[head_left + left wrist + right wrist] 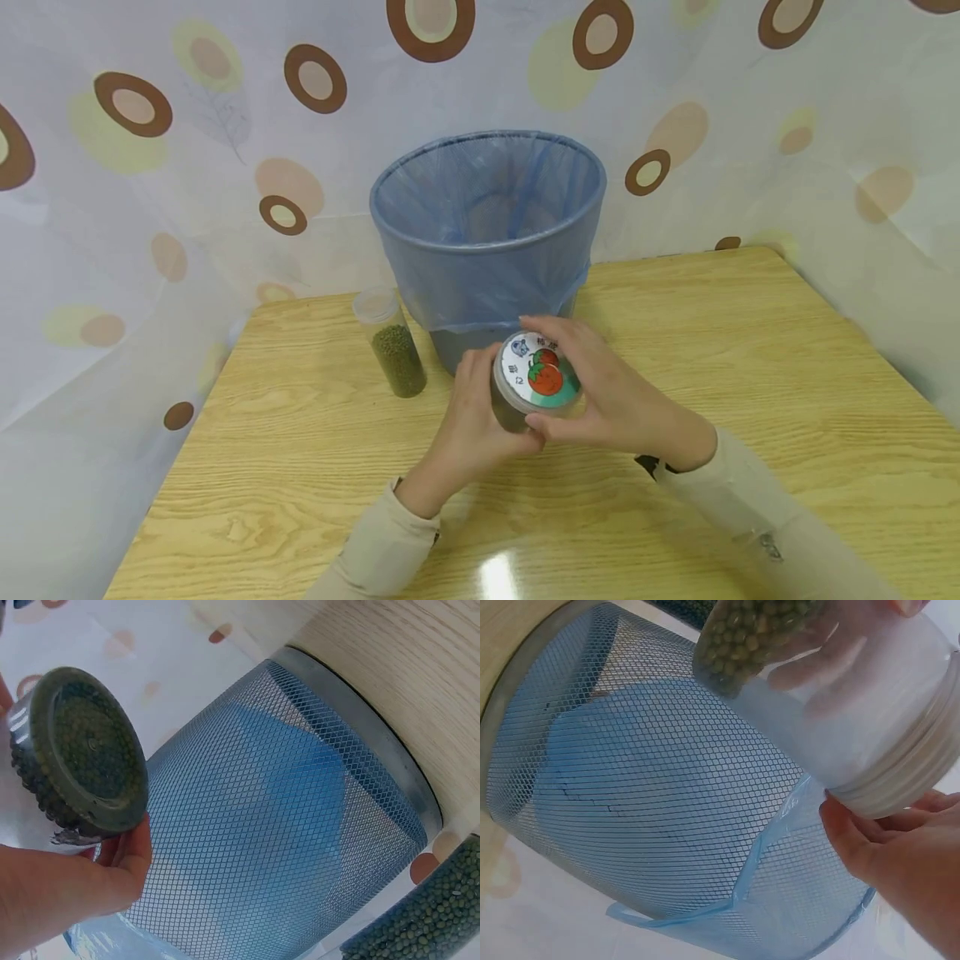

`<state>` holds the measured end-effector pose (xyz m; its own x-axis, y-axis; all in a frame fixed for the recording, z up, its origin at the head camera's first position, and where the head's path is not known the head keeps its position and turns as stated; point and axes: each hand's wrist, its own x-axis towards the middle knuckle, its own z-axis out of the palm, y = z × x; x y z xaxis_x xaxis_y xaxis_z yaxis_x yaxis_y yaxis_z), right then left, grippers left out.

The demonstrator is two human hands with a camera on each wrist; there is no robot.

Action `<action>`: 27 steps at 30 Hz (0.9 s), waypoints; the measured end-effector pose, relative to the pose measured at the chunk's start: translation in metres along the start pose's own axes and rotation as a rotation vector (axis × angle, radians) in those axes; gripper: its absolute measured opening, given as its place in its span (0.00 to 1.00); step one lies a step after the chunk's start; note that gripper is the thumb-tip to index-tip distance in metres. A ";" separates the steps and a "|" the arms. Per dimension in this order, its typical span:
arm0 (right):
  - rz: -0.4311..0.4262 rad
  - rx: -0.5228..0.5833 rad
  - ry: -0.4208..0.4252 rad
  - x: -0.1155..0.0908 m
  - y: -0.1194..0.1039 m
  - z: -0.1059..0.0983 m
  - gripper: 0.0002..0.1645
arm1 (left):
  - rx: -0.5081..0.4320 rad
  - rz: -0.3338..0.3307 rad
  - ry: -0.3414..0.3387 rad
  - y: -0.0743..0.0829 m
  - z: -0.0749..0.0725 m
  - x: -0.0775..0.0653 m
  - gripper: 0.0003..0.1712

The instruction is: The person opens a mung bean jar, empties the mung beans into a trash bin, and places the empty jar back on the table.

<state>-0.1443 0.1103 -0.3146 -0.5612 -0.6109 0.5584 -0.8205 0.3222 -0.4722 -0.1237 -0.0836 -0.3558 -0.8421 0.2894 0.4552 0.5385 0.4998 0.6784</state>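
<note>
Patterned sheet (225,125), head view: printed with brown, peach and yellow rounds, it forms the backdrop beyond both hands.
Wood-grain table (247,483): spreads beneath and around the hands.
Left hand (476,421): curls round the side of a clear jar (510,410), likely to steady it.
Right hand (611,396): spans the tomato-printed lid (542,375), thumb nearer the body and fingers across the far edge, a hold that would suit turning the lid.
Jar: sits between the two hands, lid up and leaning toward the wearer, perhaps so the top is easy to see.
Waste bin (450,337): stands just beyond the hands; its blue plastic liner (480,287) folds over the rim, presumably to hold it in place.
Clear canister (397,358): stands beyond and left of the left hand, capped, beside the bin.
Jar base, left wrist view: faces the camera above the left fingers, off the table; small green beans (90,746), mung by their look, show through.
Jar wall, right wrist view: beans gather at the base end, away from the right hand, whose fingers grip the lid's edge.
</note>
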 end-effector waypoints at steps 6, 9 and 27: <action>0.227 -0.119 0.047 0.002 -0.012 0.003 0.54 | 0.058 -0.034 0.093 0.002 0.006 0.002 0.50; 0.346 -0.155 0.041 0.003 -0.018 0.004 0.51 | 0.096 -0.032 0.137 0.003 0.009 0.004 0.50; 0.473 -0.182 0.115 0.007 -0.025 0.014 0.51 | 0.308 0.070 0.241 0.002 0.017 0.008 0.50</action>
<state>-0.1265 0.0878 -0.3081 -0.8750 -0.2878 0.3893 -0.4744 0.6704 -0.5705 -0.1302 -0.0662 -0.3605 -0.7523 0.1495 0.6417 0.5291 0.7175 0.4531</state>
